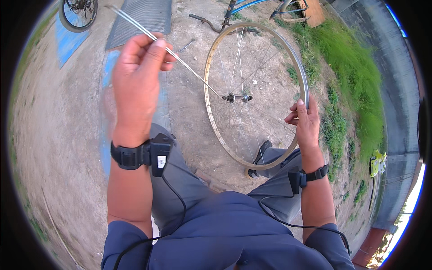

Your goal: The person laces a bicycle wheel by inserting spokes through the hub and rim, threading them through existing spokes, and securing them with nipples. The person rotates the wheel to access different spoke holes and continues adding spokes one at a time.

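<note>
A bare bicycle wheel with no tire stands upright between my legs. Its pale metal rim (303, 78) is gripped on the right side by my right hand (308, 121), thumb on the inner face. Several thin spokes run from the rim to the dark hub (237, 97) at its centre. My left hand (140, 63) is raised to the left of the wheel, thumb and fingers pinched on thin silvery loose spokes (191, 71). Their lower end reaches across the rim to the near-left end of the hub; whether it touches the hub I cannot tell.
Beyond the wheel are a blue bicycle frame (252, 3) and a rusty bent bar (209, 22). A small metal tool (186, 46) lies on the dirt. Another tired wheel (78, 13) and a grey ribbed sheet (140, 24) are far left. Grass (351, 76) lines a wall on the right.
</note>
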Available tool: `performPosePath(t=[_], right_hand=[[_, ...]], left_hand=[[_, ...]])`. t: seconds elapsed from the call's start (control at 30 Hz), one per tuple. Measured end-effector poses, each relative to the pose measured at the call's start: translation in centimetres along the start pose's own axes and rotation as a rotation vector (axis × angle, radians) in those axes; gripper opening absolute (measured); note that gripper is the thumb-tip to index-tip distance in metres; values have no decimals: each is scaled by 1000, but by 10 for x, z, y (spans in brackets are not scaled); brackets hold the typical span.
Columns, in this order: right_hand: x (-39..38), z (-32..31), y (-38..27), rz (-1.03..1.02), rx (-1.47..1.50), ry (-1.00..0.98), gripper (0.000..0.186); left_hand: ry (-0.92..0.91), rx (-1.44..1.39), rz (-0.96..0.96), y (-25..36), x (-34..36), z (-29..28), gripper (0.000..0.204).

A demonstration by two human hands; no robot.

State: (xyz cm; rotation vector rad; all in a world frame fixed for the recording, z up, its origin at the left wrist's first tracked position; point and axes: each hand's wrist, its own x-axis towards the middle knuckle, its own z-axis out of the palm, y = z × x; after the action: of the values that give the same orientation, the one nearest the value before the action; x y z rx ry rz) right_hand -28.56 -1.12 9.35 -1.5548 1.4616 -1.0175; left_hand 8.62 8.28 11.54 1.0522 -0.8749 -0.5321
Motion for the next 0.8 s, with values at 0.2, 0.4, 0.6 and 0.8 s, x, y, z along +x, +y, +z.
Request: performPosePath(t=[0.2,0.4,0.6,0.8], right_hand=[[-2,-18,24,35,13,19,47],[-5,-17,21,42,2,-11,47],[-29,-11,6,83,93,-98,50],[-56,-4,-7,89,174,-207,43]], left_hand=[[-68,-18,-327,-60,-34,45,19],[-96,77,-479,-94,-41,43,19],[-120,135,-511,-106,-44,47,17],[-111,131,-500,-111,-45,43,16]])
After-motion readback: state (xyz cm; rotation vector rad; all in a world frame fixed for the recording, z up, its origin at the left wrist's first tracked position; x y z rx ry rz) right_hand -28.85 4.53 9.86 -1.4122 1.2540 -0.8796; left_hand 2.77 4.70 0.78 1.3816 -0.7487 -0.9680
